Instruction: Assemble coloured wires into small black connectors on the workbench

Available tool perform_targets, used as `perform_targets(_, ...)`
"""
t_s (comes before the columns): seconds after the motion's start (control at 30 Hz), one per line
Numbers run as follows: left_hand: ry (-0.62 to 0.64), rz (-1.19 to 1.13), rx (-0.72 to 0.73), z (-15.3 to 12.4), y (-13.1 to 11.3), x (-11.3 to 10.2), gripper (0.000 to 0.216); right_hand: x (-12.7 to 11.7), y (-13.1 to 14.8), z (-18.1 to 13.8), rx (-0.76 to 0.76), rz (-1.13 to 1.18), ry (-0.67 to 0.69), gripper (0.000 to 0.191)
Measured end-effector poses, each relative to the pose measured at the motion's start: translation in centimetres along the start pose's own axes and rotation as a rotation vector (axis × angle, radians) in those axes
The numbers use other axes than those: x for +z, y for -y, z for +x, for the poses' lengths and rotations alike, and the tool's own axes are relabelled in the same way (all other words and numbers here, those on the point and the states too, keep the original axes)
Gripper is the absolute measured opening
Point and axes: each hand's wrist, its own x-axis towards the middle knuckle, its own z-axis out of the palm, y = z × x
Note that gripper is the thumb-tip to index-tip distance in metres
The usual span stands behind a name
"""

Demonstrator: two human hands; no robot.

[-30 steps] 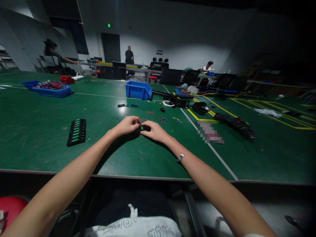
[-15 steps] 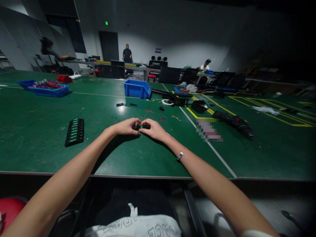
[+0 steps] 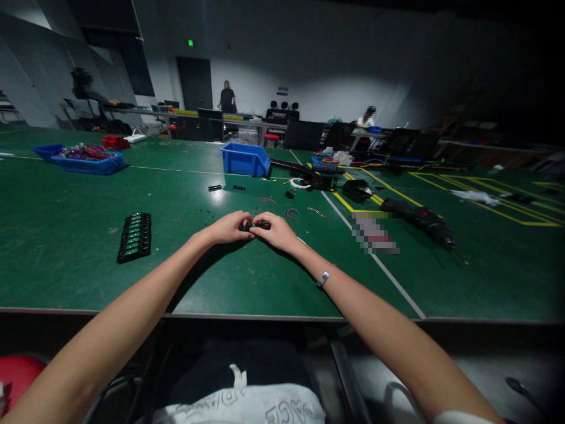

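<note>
My left hand (image 3: 227,228) and my right hand (image 3: 277,231) meet at the middle of the green table (image 3: 66,235), fingertips together. Between them they pinch a small black part with a green face (image 3: 255,224), most of it hidden by the fingers. A metal bracelet sits on my right wrist. A black rack of similar green-faced parts (image 3: 135,237) lies on the table to the left of my left hand.
A blue bin (image 3: 246,159) stands behind my hands, a blue tray of coloured wires (image 3: 83,158) at far left. Loose wire bits (image 3: 292,212), tape and black tools (image 3: 419,222) lie to the right. People work at distant benches.
Both hands stay joined on the small part, with only slight finger shifts. The view moved a little.
</note>
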Motion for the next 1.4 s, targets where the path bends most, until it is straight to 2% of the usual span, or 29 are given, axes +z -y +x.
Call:
perform_targets(0.27,-0.012,-0.005,-0.013,-0.1,-0.7,-0.3,0.034,0.1,0.2,0.2,0.079,0.127,-0.145,0.025)
perform_targets(0.5,-0.213,-0.112,-0.035,0.1,-1.4,-0.4,0.024,-0.1,0.7,0.3,0.048,0.118,-0.182,0.026)
perform_targets(0.63,-0.290,-0.121,-0.025,0.2,-2.0,-0.2,0.026,0.1,0.6,0.4,0.040,0.141,-0.176,0.026)
perform_targets(1.03,-0.312,-0.282,-0.031,0.3,-2.4,0.4,0.028,0.2,0.5,0.2,0.027,0.187,-0.115,0.032)
perform_targets(1.4,-0.375,-0.278,-0.030,0.4,-2.2,0.4,0.028,0.3,0.6,0.2,0.040,0.155,-0.123,0.031)
